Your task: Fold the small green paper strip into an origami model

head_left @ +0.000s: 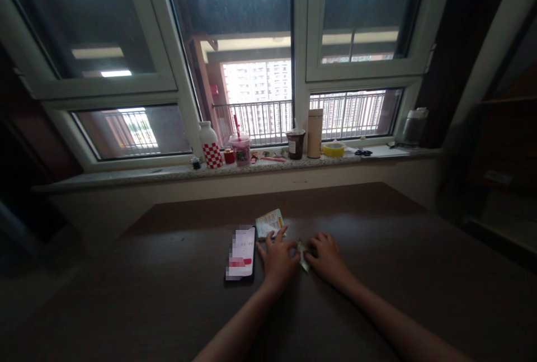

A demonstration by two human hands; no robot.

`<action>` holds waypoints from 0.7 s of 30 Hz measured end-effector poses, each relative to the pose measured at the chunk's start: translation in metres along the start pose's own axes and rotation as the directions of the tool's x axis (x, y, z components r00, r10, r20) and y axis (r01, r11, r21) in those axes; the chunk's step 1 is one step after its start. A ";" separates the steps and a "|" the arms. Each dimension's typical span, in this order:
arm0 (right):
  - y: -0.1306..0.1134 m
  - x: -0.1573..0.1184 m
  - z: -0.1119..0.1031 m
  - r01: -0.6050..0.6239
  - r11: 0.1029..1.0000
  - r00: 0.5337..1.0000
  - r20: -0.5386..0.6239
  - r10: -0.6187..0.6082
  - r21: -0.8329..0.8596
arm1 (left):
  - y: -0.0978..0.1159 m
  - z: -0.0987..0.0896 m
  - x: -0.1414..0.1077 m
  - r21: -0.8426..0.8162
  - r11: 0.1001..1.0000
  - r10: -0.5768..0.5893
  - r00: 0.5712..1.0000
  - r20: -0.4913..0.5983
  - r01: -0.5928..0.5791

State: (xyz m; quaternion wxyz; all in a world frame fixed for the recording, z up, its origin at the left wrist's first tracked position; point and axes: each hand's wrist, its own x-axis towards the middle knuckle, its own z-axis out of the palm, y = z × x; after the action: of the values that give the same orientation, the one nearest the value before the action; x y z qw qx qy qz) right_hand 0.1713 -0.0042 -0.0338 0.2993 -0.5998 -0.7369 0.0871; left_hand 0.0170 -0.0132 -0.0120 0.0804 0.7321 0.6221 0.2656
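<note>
**Left hand (pixel 277 261) and right hand (pixel 328 255) meet at a small packet (pixel 302 257)**

From my end of the head feed, I see the small packet low over the brown table (pixel 168 306), between the two hands. On the left hand, one digit reaches the packet's left edge while the others fan out toward a printed packet (pixel 268 223), overlapping its near edge in my view; I can't tell whether they touch it. The right hand is bent, its fingertips bunched at the other edge of the small packet. Whether either hand truly pinches it, I cannot tell from here.

Just left of the left hand I have a phone (pixel 242 255) lying face up, its screen partly blurred, close beside the printed packet. Beyond the table, along the windowsill (pixel 159 173), I make out a red-and-white checkered bottle (pixel 211 148), a pink cup (pixel 242 153) with a straw, a dark drink cup (pixel 296 145), a tan flask (pixel 315 134), a roll of yellow tape (pixel 333 151) and scissors (pixel 363 153).
</note>
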 end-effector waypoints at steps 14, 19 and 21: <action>0.002 0.001 -0.004 -0.019 1.000 1.000 0.020 0.019 0.023 | -0.002 0.000 -0.002 0.017 1.000 0.016 0.999 -0.030 -0.015; 0.000 0.001 -0.002 -0.023 1.000 1.000 0.015 0.023 -0.016 | -0.003 0.001 -0.001 0.015 1.000 0.018 0.999 -0.026 -0.018; -0.001 0.001 -0.002 -0.022 0.999 1.000 0.022 0.023 -0.038 | -0.002 0.002 -0.001 0.010 1.000 0.016 1.000 -0.020 -0.015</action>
State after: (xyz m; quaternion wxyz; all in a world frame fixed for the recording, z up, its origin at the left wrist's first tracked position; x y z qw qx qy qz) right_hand 0.1714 -0.0040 -0.0309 0.2788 -0.6124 -0.7350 0.0834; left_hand 0.0159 -0.0130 -0.0150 0.0684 0.7346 0.6185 0.2706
